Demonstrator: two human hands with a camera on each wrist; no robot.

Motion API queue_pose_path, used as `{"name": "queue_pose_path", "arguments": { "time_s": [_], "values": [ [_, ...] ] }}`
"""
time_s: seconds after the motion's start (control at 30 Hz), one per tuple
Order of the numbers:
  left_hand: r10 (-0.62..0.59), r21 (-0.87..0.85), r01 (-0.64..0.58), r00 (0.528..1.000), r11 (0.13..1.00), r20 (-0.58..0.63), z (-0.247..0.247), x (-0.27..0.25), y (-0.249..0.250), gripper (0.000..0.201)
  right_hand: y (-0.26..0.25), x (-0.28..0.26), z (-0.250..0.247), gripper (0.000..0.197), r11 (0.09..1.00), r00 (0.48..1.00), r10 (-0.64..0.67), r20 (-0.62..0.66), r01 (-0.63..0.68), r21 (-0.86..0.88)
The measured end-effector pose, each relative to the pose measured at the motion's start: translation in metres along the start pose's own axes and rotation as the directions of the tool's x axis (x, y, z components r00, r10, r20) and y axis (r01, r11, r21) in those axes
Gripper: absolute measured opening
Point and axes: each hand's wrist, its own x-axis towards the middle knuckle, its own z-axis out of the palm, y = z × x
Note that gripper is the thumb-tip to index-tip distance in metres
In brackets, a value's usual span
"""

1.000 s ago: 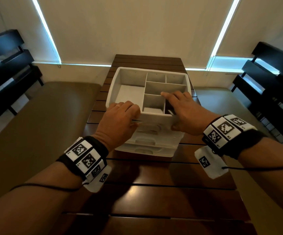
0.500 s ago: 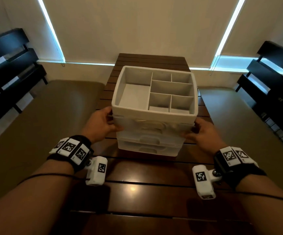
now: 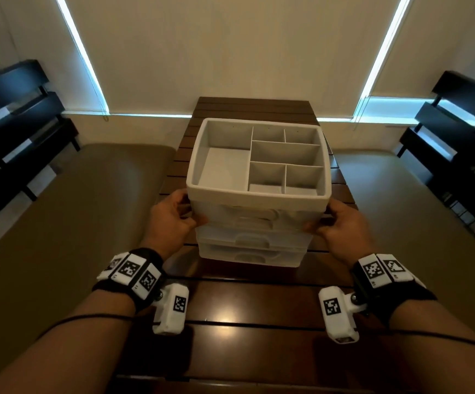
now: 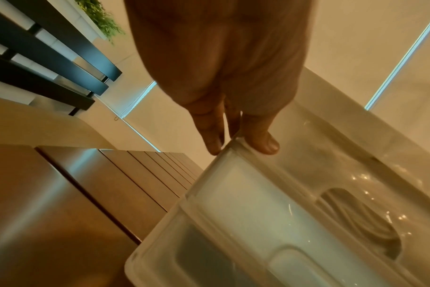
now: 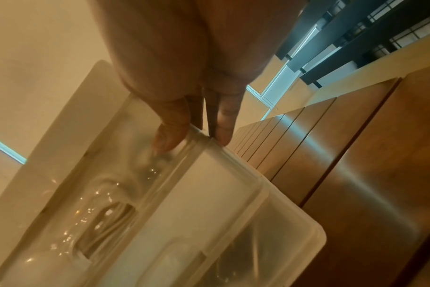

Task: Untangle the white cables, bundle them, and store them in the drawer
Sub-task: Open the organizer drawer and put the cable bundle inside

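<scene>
Two hands grip a white drawer unit on the wooden bench (image 3: 253, 305): left hand (image 3: 171, 223) and right hand (image 3: 341, 226), fingers clamped on the top drawer (image 3: 256, 216) corners. Coiled white cables (image 5: 111, 217) show inside. It should be pushed in evenly, both sides together.

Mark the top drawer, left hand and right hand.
top drawer (image 3: 254, 216): head view, translucent front face.
left hand (image 3: 171, 220): head view, back of hand.
right hand (image 3: 341, 223): head view, back of hand.
</scene>
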Motion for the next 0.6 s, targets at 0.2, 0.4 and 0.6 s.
{"name": "queue_pose_path", "arguments": {
  "time_s": [0.2, 0.4, 0.6],
  "values": [
    [-0.090, -0.047, 0.087, 0.993, 0.995, -0.076, 0.027, 0.017, -0.010, 0.047, 0.001, 0.022, 0.014, 0.036, 0.999, 0.991, 0.054, -0.122, -0.054, 0.006],
    [-0.074, -0.064, 0.067, 0.990, 0.996, -0.120, 0.045, 0.058, -0.011, 0.041, 0.001, 0.062, 0.024, 0.033, 0.996, 0.987, 0.084, -0.136, -0.084, 0.004],
    [-0.095, -0.034, 0.092, 0.987, 0.995, -0.133, 0.053, 0.095, -0.013, 0.043, -0.002, 0.098, 0.028, 0.035, 0.995, 0.985, 0.101, -0.143, -0.098, 0.027]
  ]
}}
